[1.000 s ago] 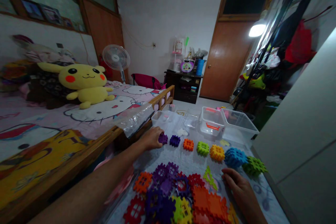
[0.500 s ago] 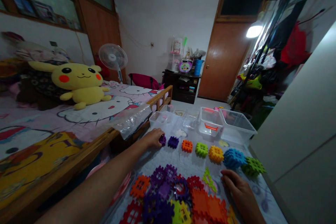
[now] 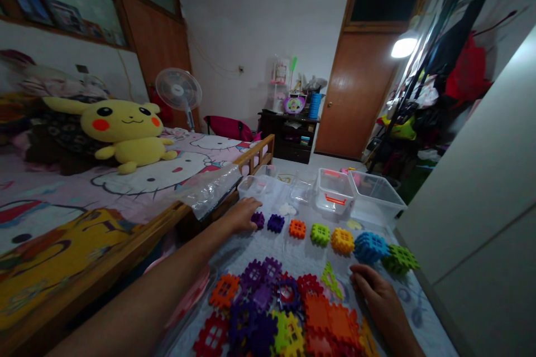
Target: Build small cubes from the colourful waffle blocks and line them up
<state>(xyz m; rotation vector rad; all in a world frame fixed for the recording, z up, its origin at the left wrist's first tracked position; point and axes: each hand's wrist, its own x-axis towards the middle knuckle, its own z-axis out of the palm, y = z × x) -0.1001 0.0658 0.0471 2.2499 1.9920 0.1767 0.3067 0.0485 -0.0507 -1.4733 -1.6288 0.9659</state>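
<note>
At the far left end of a row of interlocking plastic blocks, my left hand (image 3: 244,215) is open, thumb and fingers apart beside a purple block (image 3: 258,221). To its right the row runs through a dark violet block (image 3: 276,223), an orange one (image 3: 297,228), a lime one (image 3: 320,234), a yellow stack (image 3: 342,241), a blue stack (image 3: 371,246) and a green stack (image 3: 401,259). My right hand (image 3: 374,287) hovers or rests low on the right, loosely curled with finger and thumb apart and nothing visible in it. Left of it lies a lime triangular piece (image 3: 332,280).
A heap of purple, red, orange and yellow pieces (image 3: 262,297) covers the near part of the table. Clear plastic bins (image 3: 379,195) and a box with orange handles (image 3: 335,199) stand behind the row. A wooden bed rail (image 3: 167,223) borders the left side, a pale cabinet (image 3: 473,223) the right.
My left hand has loosened from the purple block, its fingers lifting and spreading, and the block stays at the row's end. My right hand has barely moved.
</note>
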